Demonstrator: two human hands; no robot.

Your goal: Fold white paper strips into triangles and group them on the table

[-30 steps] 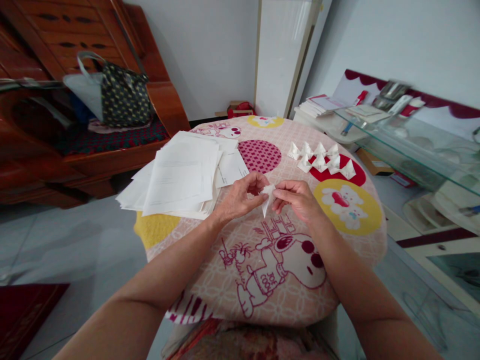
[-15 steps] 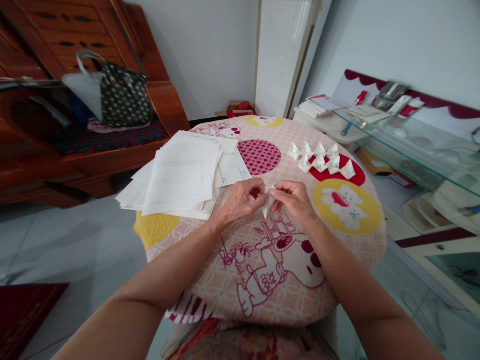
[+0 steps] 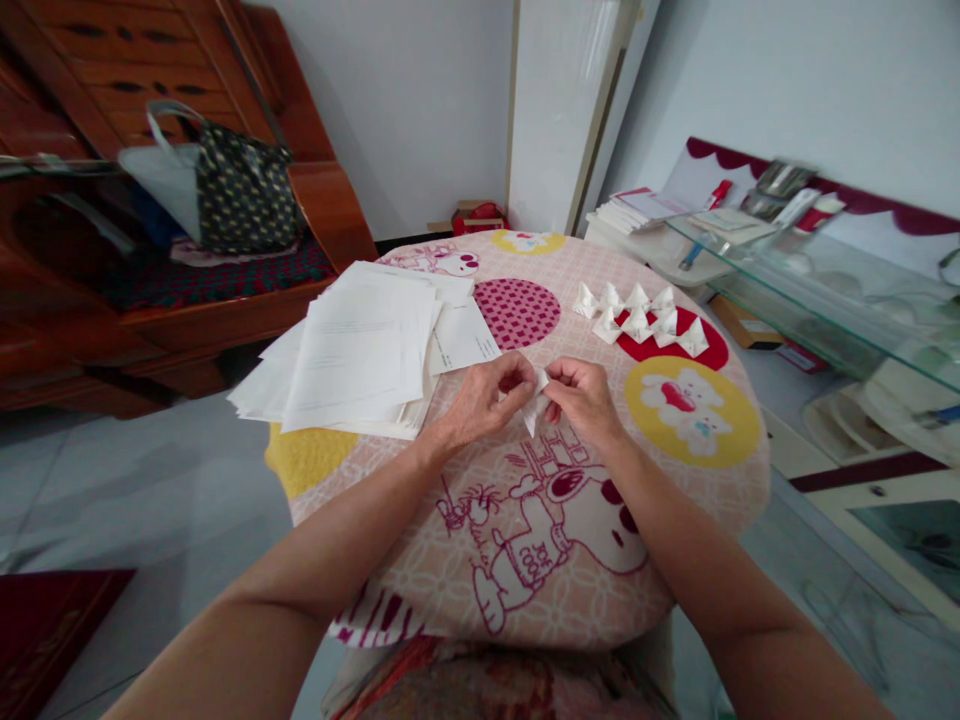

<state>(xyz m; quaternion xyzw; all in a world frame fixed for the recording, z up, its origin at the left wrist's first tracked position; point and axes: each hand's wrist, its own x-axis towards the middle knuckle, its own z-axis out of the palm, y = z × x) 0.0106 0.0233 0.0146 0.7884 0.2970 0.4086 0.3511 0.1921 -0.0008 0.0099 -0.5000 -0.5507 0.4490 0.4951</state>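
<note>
A small folded piece of white paper (image 3: pixel 535 408) is held over the middle of the round table, one corner pointing down. My left hand (image 3: pixel 491 392) pinches its left side between thumb and fingers. On the other side my right hand (image 3: pixel 579 392) grips it the same way. The fingers cover part of the folds. Beyond my right hand, several folded white paper shapes (image 3: pixel 637 322) with pointed tips stand in two rows. To the left of my hands lies a loose stack of white sheets (image 3: pixel 360 350), some with faint print.
A patterned pink cloth (image 3: pixel 517 540) covers the table. On the right is a glass shelf (image 3: pixel 832 300) with a metal pot and other items. A wooden bench (image 3: pixel 330 205) at the left carries a dotted bag (image 3: pixel 244 190). A small box (image 3: pixel 478 217) sits by the wall.
Both hands keep hold of the folded paper, and the fingers of my right hand have shifted slightly on it. The whole view has moved a little; the stack and the paper shapes stay put.
</note>
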